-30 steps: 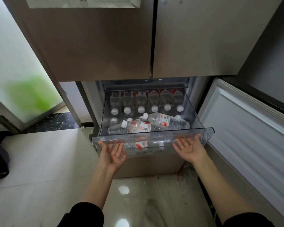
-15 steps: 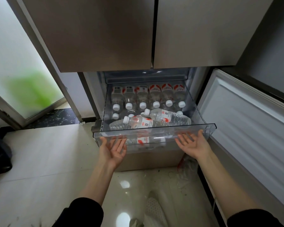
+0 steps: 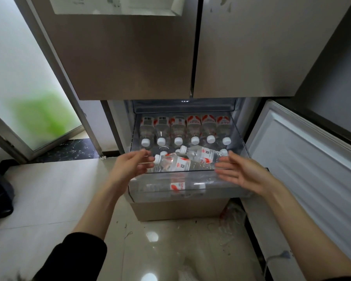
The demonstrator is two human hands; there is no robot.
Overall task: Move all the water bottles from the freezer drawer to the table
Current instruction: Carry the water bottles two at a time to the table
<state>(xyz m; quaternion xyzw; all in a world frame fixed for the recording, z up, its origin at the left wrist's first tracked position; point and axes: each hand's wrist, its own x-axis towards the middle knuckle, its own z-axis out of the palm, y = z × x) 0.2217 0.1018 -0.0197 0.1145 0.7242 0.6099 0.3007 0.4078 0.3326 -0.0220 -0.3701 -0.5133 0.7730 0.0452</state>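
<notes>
Both hands empty, fingers spread: left hand (image 3: 130,166) at 9 o'clock of top bottle (image 3: 177,164), right hand (image 3: 243,173) at 3. Full, likely heavy, slick; grip mid-body at label.

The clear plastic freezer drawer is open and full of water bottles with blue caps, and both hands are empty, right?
Not quite: the head view shows white caps, not blue. The clear plastic freezer drawer is open and full, and the left hand and right hand are empty.

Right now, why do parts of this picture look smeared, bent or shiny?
Head view: the left hand is motion-blurred; the wide lens bows the fridge doors; lamps glare off the glossy floor; the clear drawer front blurs the bottle behind it.
</notes>
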